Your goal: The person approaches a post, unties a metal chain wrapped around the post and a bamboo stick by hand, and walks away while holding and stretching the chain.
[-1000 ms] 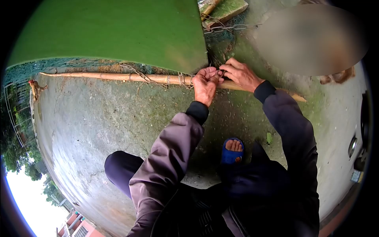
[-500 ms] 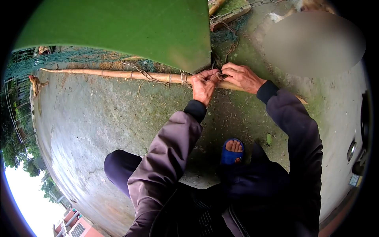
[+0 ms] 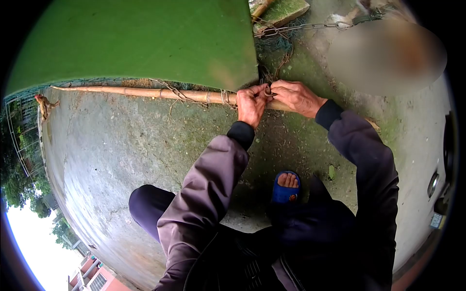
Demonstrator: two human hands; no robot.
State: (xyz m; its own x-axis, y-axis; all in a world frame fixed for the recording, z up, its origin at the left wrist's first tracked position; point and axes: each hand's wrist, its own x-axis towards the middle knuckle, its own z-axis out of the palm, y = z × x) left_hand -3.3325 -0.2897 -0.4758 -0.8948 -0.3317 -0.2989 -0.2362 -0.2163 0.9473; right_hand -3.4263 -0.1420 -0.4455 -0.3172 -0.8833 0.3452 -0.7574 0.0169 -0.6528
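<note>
A long bamboo pole [image 3: 145,92] lies across the concrete ground beneath the edge of a green panel [image 3: 141,39]. Over the pole, by the panel's lower corner, my left hand [image 3: 252,105] pinches one side of a small rusty metal link [image 3: 268,90]. My right hand [image 3: 298,98] is closed on the link's other side, its fingertips nearly meeting the left ones. Rusty chain [image 3: 283,63] runs up from behind the fingers. Another rusty chain or wire [image 3: 177,92] is wound round the pole left of my hands.
A metal chain [image 3: 315,26] stretches rightward from a mossy slab [image 3: 281,12] toward a partly blurred animal. Green netting lies behind the panel. A chicken [image 3: 45,106] stands at far left. My foot in a blue sandal [image 3: 286,187] is below my hands.
My right hand has come down slightly, and the small link now shows between my fingertips. At the upper right, the chain toward the animal has shifted and hangs straighter.
</note>
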